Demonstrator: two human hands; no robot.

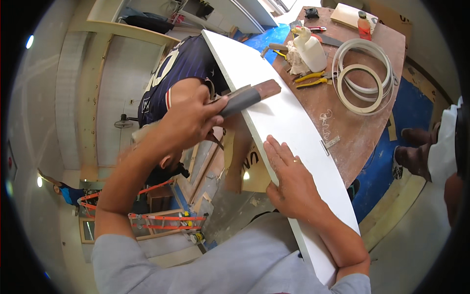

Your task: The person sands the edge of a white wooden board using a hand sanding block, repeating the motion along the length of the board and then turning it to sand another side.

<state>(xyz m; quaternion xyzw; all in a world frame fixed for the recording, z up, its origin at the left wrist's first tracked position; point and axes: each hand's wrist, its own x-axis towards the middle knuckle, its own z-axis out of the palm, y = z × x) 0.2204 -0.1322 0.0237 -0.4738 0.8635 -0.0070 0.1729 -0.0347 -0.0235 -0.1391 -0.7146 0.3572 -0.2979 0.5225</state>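
Note:
A long white panel (281, 115) runs from the far middle down towards me. My left hand (198, 115) is closed round a sanding block (242, 102), a narrow brown bar with a grey sheet wrapped about it. The block is held at the panel's left edge, its brown end over the white face; whether it touches cannot be told. My right hand (293, 183) lies flat on the panel nearer me, fingers stretched out and thumb by the left edge. A small metal fitting (325, 147) sits at the panel's right edge.
Right of the panel, a brown worktable (338, 127) carries rolls of edging tape (362, 88), yellow-handled pliers (311, 80), a white bottle (311, 51) and a red bottle (364, 27). A co-worker in a dark jersey (176, 68) bends close on the left. Orange ladders (166, 220) lie beyond.

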